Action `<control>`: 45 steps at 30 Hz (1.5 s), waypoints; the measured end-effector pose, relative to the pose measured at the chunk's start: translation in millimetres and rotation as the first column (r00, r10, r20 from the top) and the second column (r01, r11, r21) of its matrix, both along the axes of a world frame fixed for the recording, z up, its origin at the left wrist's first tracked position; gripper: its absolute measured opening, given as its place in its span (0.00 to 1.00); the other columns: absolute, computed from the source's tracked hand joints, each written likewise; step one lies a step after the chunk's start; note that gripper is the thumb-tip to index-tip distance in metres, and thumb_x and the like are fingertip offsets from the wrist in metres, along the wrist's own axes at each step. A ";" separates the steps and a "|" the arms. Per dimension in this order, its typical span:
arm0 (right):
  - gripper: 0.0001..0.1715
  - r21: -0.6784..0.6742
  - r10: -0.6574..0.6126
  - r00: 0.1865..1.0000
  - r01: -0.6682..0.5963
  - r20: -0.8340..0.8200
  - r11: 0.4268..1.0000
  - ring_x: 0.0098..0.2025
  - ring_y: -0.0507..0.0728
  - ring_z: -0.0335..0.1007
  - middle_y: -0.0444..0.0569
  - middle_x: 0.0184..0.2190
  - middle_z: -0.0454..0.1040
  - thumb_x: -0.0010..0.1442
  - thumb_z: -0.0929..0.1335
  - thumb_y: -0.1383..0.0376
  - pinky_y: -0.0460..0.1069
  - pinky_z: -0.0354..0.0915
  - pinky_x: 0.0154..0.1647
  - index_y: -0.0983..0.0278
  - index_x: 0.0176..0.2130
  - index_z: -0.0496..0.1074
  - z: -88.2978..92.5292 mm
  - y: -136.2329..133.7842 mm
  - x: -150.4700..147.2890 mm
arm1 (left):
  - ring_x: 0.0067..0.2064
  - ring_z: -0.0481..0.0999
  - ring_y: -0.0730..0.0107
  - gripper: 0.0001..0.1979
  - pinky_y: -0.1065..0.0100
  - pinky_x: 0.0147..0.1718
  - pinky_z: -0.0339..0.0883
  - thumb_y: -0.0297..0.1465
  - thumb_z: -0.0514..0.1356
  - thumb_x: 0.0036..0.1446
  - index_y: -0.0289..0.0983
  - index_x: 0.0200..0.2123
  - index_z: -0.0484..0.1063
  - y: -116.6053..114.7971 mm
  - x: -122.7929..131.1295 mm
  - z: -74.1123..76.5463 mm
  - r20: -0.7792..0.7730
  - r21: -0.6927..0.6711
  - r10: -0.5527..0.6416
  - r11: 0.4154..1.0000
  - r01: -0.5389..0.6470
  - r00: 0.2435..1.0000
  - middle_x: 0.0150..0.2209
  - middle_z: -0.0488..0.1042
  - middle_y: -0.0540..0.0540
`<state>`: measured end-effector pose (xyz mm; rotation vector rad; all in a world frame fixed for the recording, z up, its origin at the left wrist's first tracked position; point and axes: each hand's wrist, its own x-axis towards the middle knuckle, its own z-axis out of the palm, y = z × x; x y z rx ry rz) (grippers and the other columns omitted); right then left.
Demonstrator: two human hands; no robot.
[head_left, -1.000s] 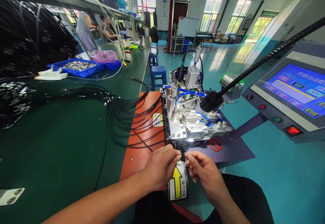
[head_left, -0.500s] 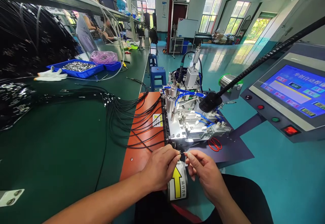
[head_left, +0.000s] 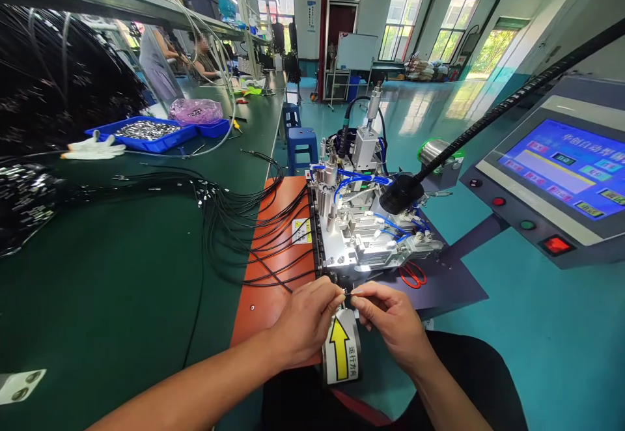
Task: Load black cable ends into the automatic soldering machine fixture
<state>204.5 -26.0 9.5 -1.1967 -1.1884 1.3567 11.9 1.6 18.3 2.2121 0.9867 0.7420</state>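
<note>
Between my two hands, just above the yellow arrow label (head_left: 339, 349), is the end of a thin black cable (head_left: 347, 295). My left hand (head_left: 312, 320) pinches it between thumb and forefinger. From the other side my right hand (head_left: 388, 317) closes thumb and forefinger at the cable's tip; whatever small part lies there is mostly hidden. Several black cables (head_left: 266, 249) run over the orange plate (head_left: 254, 327) to a black rail along the machine's edge. The machine (head_left: 371, 222), with metal cylinders and blue air tubes, stands right beyond my hands.
A control screen (head_left: 571, 164) hangs at the right, and a black lamp (head_left: 403, 193) reaches over the machine. Red-handled scissors (head_left: 413, 275) lie beside it. On the green table are a blue tray (head_left: 156, 144) of small metal parts, white gloves (head_left: 92, 146) and cable bundles. People sit farther back.
My right hand has shifted slightly left, bringing its fingertips closer to my left hand's. The view has moved a little.
</note>
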 end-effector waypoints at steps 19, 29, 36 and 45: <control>0.10 0.057 0.029 0.993 -0.035 0.116 0.998 0.38 0.57 0.70 0.46 0.34 0.75 0.57 0.73 0.57 0.50 0.65 0.40 0.61 0.36 0.76 10.9 0.4 12.4 | 0.31 0.64 0.70 0.10 0.68 0.30 0.57 0.29 0.49 0.67 0.37 0.34 0.67 -2.9 2.6 -4.2 -0.034 0.195 0.006 0.981 0.001 0.999 0.29 0.66 0.48; 0.11 0.148 -0.038 0.989 0.016 0.145 0.989 0.38 0.58 0.69 0.48 0.33 0.75 0.59 0.71 0.57 0.51 0.64 0.41 0.62 0.31 0.77 12.1 1.7 4.3 | 0.36 0.65 0.67 0.11 0.66 0.34 0.60 0.30 0.50 0.67 0.37 0.38 0.71 -3.7 2.9 -2.7 0.017 0.181 0.026 0.983 -0.028 1.000 0.33 0.66 0.45; 0.08 0.174 -0.122 0.992 0.114 0.037 0.978 0.35 0.56 0.67 0.46 0.31 0.73 0.59 0.72 0.60 0.50 0.62 0.38 0.61 0.30 0.76 3.2 2.6 -9.4 | 0.35 0.62 0.66 0.11 0.63 0.35 0.58 0.29 0.50 0.67 0.36 0.36 0.72 -4.0 3.6 -6.0 0.005 0.249 0.076 0.965 -0.075 0.997 0.31 0.64 0.46; 0.08 0.138 -0.250 0.954 0.274 -0.164 0.952 0.33 0.53 0.65 0.44 0.29 0.71 0.59 0.72 0.62 0.48 0.62 0.37 0.62 0.29 0.76 -12.8 -4.2 -39.2 | 0.32 0.60 0.68 0.13 0.63 0.33 0.53 0.27 0.46 0.68 0.36 0.30 0.64 -3.2 2.7 -0.4 -0.146 0.316 -0.008 0.947 0.055 0.989 0.30 0.64 0.47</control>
